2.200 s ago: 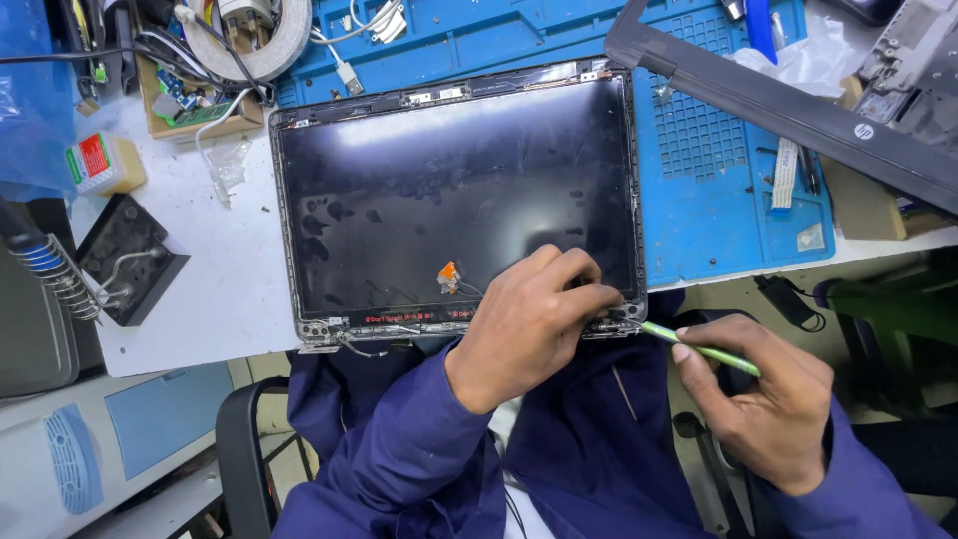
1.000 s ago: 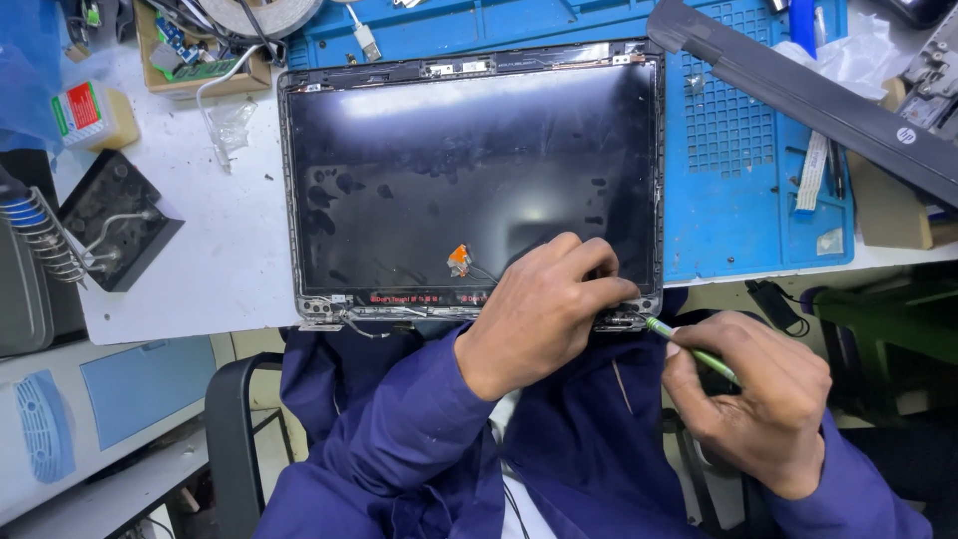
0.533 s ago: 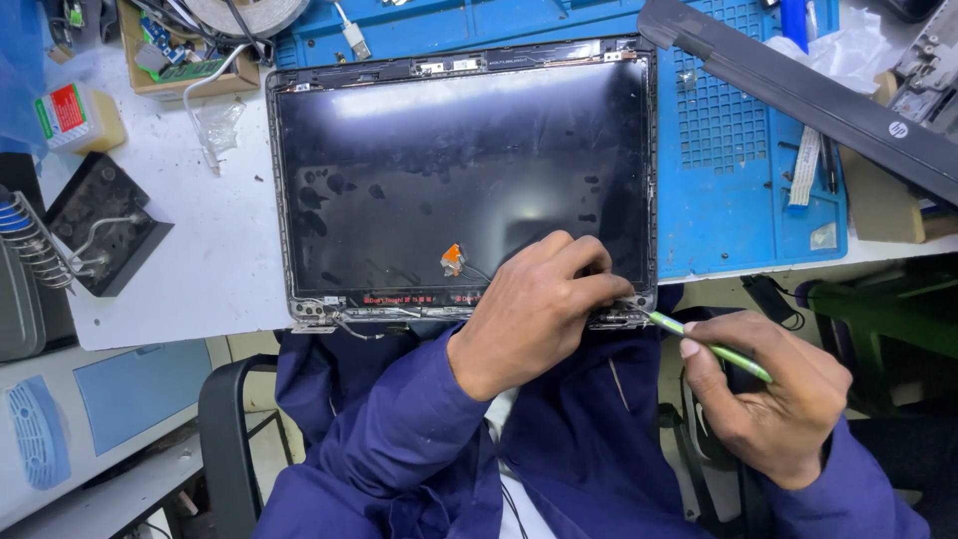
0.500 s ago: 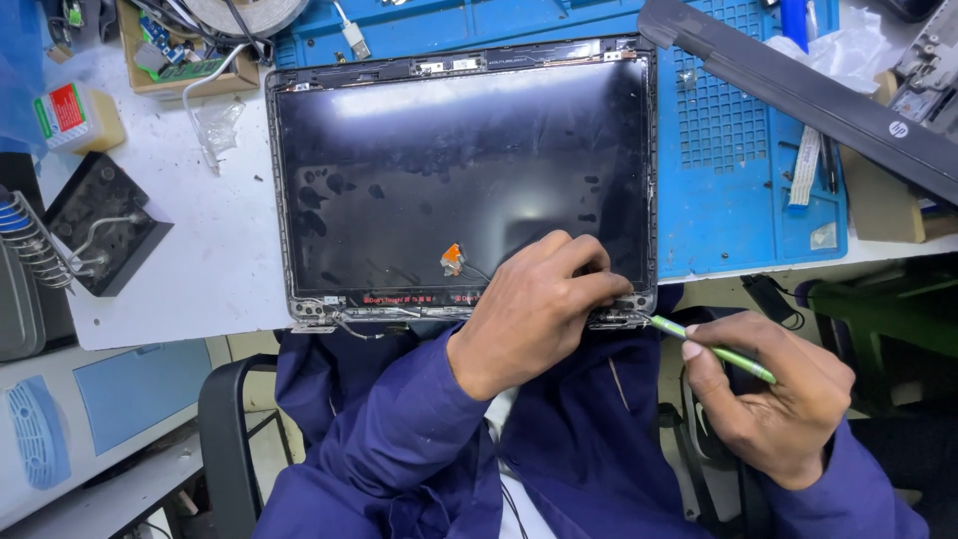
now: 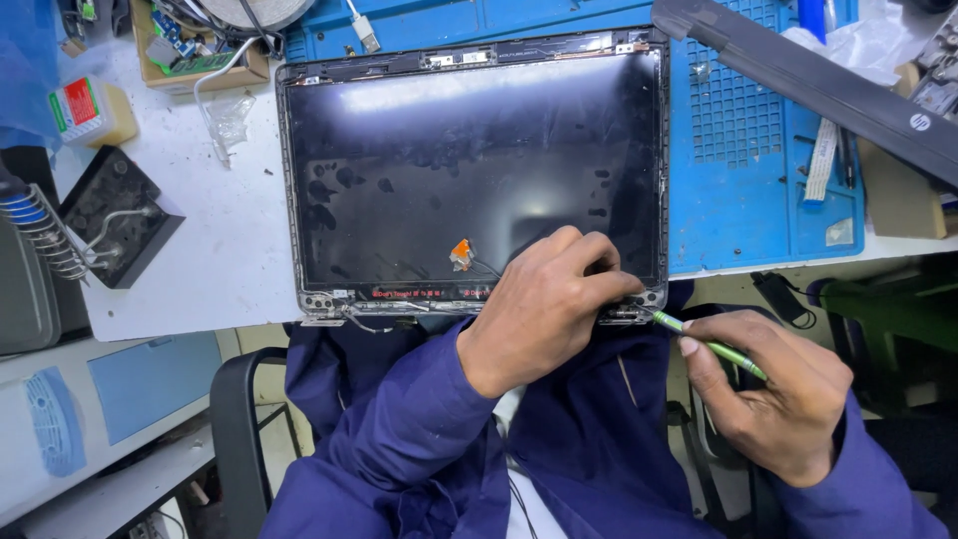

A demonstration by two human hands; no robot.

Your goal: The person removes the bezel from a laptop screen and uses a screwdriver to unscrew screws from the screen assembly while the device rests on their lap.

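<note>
A cluttered white workbench [image 5: 210, 250] fills the view, with a blue repair mat [image 5: 758, 170] laid across its far and right part. Near the middle, at the bench's near edge, lies a bare laptop screen panel [image 5: 469, 170] in its thin metal frame, glass dark and smudged, with a small orange tab [image 5: 460, 252] stuck near its lower middle.

The left hand [image 5: 544, 304] rests on the panel's near right corner, fingers curled down and pressing on the lower frame, gripping nothing loose. The right hand [image 5: 773, 394] sits just off the bench edge, to the right of that corner, closed round a slim green tool [image 5: 711, 345] held like a pen. The tool's tip points left and meets the panel's near right hinge corner [image 5: 629, 311], close under the left fingertips. Both arms wear dark blue sleeves [image 5: 399, 439].

Outward from the panel: a long black bezel strip [image 5: 798, 75] lies slanted across the far right of the mat. On the left of the bench sit a black square stand [image 5: 115, 215] with a bent wire, a coiled metal spring holder [image 5: 45, 235] beside it, and a small tan block with a red and green label [image 5: 90, 110] farther back. At the far left, a cardboard tray [image 5: 195, 55] holds circuit boards and cables. A black chair frame [image 5: 235, 419] shows below the bench.
</note>
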